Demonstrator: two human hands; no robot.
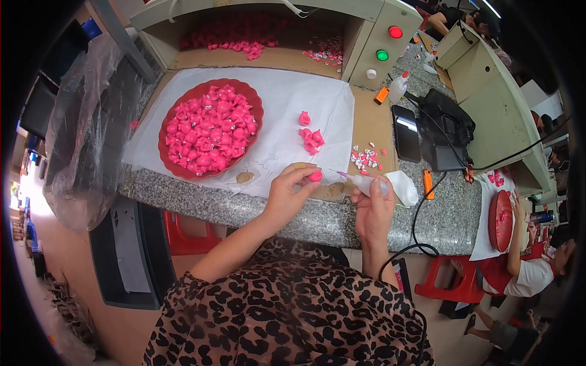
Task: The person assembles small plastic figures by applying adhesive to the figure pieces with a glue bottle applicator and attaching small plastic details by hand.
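My left hand [292, 190] pinches a small pink plastic piece [315, 175] near the bench's front edge. In my right hand [373, 210] is a translucent glue bottle [365, 184], tilted so its thin purple-based needle tip points left at the pink piece. A small gap seems to lie between tip and piece. Just beyond my hands, a little cluster of pink pieces [311, 141] and one single pink piece [304, 118] lie on white paper [284, 91]. Tiny white-and-pink parts [366, 160] are scattered right of the paper.
A red scalloped tray [259, 116] heaped with pink pieces stands left. Behind is a cabinet [360, 61] with lit buttons, holding more pieces. A phone [405, 134], black bag [442, 116], cable and another bottle [398, 87] lie right. A person [519, 268] works at far right.
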